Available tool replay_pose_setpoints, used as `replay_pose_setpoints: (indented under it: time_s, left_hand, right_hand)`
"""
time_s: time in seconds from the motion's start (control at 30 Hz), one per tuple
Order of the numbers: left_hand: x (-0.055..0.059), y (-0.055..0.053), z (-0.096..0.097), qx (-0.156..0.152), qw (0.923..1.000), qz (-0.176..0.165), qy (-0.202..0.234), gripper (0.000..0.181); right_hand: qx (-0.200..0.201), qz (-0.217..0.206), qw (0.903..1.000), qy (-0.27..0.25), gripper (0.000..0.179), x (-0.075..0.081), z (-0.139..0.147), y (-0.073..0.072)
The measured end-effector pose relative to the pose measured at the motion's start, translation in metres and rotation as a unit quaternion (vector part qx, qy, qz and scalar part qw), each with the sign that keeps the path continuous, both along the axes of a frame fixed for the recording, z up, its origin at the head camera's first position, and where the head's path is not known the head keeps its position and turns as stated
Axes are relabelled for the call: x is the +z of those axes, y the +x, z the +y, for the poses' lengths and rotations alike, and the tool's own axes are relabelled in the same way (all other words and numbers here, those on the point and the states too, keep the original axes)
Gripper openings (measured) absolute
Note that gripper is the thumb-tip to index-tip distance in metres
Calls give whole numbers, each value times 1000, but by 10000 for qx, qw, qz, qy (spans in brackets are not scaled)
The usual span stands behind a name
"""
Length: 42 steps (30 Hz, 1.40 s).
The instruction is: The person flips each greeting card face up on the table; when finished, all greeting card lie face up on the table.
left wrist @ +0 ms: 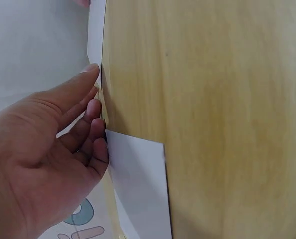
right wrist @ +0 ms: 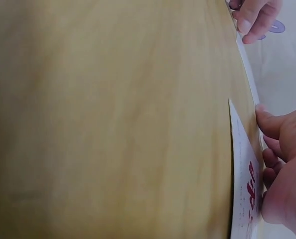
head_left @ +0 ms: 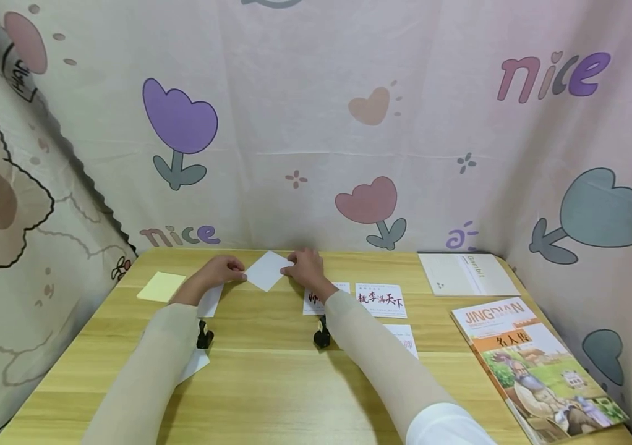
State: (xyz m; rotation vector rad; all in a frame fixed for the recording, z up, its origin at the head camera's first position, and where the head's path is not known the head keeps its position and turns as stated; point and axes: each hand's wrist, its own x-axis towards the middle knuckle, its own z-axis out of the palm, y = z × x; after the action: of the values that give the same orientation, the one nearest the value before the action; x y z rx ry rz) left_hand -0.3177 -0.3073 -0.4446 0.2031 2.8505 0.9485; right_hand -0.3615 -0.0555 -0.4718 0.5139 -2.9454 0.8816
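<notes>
A blank white square of paper stands corner-up near the table's far edge, between both hands. My left hand pinches its left corner, with the thumb on the near face. At the opposite corner, my right hand pinches it between thumb and fingers. A white card lies on the table beside the left hand, its far part covered by the wrist. Below the right hand is a card with red writing, partly hidden by the forearm in the head view. The other fingers of both hands are curled.
A yellow square of paper lies left of the left arm, and another white card is partly under that forearm. Right of the right arm are more printed cards, a white book and an illustrated magazine. A patterned curtain hangs behind the table.
</notes>
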Motion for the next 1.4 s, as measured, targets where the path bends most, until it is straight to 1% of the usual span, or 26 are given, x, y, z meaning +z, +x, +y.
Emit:
replay_pose_setpoints:
  time_s: [0.07,0.27,0.37,0.53,0.6,0.7,0.87,1.0,1.17,1.27,1.37,1.4]
  left_hand:
    - [1,0,2,21,10000,1,-17,29]
    - [4,1,8,-109,9999,52,26,30]
    - [4,1,11,-143,9999,10,39,29]
    - [4,2,13,-78,9999,-119,48,28]
    - [5,3,13,-82,9998,-173,65,29]
    - [6,3,15,-6,9997,-248,76,29]
    - [8,2,17,63,9994,-278,191,30]
    - [7,3,18,65,9989,-253,392,29]
    - [7,4,22,59,9978,-240,616,29]
    - [10,6,25,70,9972,-177,728,30]
    - [17,9,28,116,9950,-89,993,31]
    - [19,10,29,116,9930,-89,1173,33]
  right_hand:
    - [-15,-35,10000,-36,42,1,0,0]
    - [-87,-65,9999,-82,40,0,-1,-2]
    - [-120,-77,9998,-119,39,0,-2,-2]
    - [-121,-137,9996,-220,38,1,-2,0]
    - [-74,-140,9995,-273,37,2,-2,1]
    - [27,-133,9993,-338,36,3,0,1]
    - [200,-205,9976,-632,36,4,6,-1]
    - [532,-453,9914,-1106,34,5,10,-4]
    - [932,-845,9765,-1749,31,8,12,-3]
    - [1065,-890,9711,-1943,31,14,15,0]
    - [1143,-823,9678,-2088,32,22,20,2]
    - [1153,-806,9663,-2154,32,24,23,3]
